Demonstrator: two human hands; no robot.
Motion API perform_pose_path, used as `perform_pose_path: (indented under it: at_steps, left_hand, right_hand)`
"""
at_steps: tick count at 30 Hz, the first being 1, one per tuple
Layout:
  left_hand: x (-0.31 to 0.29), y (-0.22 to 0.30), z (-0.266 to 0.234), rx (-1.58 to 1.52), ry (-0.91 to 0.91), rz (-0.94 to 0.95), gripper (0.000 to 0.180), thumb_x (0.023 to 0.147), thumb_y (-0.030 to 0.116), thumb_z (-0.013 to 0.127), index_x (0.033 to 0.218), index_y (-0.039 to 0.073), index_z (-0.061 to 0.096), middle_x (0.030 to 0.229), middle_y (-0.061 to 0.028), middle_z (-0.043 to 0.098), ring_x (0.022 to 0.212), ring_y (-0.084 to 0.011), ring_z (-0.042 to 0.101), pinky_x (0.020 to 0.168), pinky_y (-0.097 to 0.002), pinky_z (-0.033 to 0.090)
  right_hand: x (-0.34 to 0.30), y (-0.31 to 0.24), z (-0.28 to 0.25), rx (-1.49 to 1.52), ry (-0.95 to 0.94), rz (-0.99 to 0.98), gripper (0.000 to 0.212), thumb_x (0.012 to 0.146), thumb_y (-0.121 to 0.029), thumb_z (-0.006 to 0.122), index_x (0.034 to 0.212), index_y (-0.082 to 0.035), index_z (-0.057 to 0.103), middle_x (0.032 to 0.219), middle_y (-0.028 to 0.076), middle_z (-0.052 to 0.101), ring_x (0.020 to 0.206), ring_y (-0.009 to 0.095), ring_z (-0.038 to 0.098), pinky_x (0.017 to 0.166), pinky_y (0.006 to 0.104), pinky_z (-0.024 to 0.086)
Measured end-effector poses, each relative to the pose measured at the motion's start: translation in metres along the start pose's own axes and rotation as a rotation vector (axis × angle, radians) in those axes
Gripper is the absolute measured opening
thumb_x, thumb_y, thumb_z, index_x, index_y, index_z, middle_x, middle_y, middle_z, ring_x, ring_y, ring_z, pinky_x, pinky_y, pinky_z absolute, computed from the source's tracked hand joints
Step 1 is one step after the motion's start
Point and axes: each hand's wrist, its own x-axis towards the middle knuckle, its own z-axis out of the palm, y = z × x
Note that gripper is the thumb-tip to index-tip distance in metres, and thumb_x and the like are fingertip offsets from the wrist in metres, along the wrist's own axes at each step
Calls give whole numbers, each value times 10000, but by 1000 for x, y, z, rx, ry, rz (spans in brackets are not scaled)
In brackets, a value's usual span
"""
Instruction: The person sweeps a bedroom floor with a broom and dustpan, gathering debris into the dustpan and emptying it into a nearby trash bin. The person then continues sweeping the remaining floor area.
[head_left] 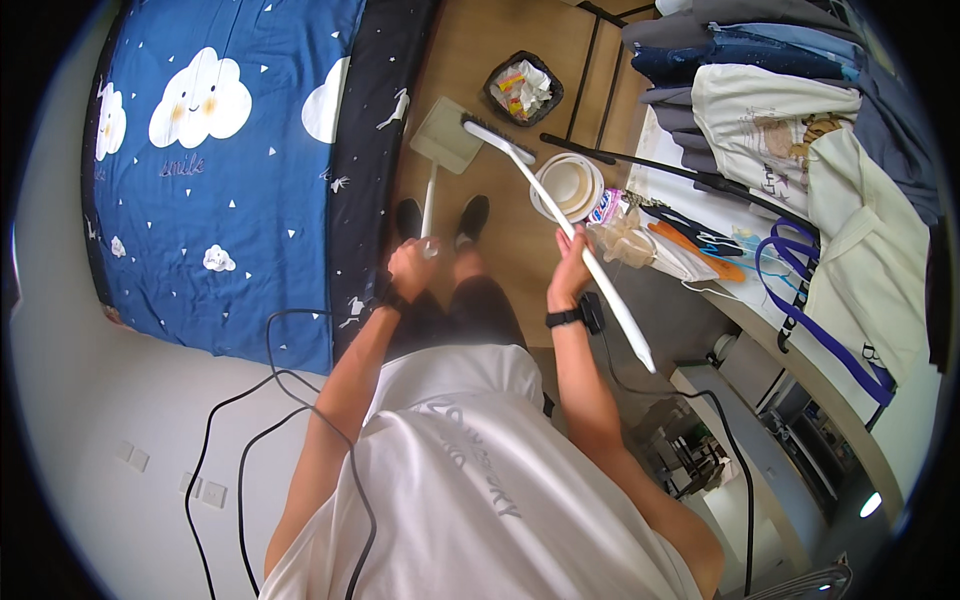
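My left hand (412, 266) is closed around the top of the handle of a long-handled dustpan (446, 136). The pale grey-white pan lies on the floor ahead of my feet. In my right hand (570, 268) is a white broom (622, 312), its stick slanting from lower right to upper left. The dark-bristled broom head (498, 138) is at the right edge of the dustpan. I cannot make out any dirt in the pan. Just beyond the broom head stands a black wastebasket (488, 92) with crumpled paper and wrappers inside.
A bed with a blue cloud-patterned cover (260, 200) runs along the left. White buckets (592, 176) stand close to the broom stick. At right, a black metal rack (680, 176) and hanging clothes (770, 110) flank a cluttered desk. Black cables (243, 470) trail near both arms.
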Motion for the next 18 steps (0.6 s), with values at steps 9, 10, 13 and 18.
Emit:
perform_pose_path:
  at_steps: [9,10,13,18]
  left_hand:
    - [-11,-10,7,-59,-71,-1,238,861,220,661,1072,135,733,969,-192,717,881,-394,694,771,-478,563]
    - [-11,-11,7,-55,-60,5,241,860,217,660,1074,135,732,975,-192,716,889,-394,693,777,-479,561]
    - [-11,-11,9,-37,-56,-7,246,856,215,660,1078,136,730,985,-192,715,902,-395,690,788,-480,559]
    - [-7,-10,12,-45,-43,4,248,853,210,656,1079,141,731,985,-193,715,906,-397,688,790,-483,558]
  right_hand:
    - [-7,92,55,8,113,167,395,1010,-221,567,1227,109,548,1153,242,629,1015,308,690,944,340,574]
    - [-17,91,50,-48,76,213,409,1016,-234,562,1240,107,541,1164,249,630,1038,307,688,947,338,567]
    - [-46,78,23,-63,23,190,422,1024,-265,548,1218,109,563,1185,259,632,1085,315,684,980,346,546]
    - [-67,22,-25,67,146,155,365,987,-185,579,1155,138,564,1105,247,626,1007,357,693,950,398,592]
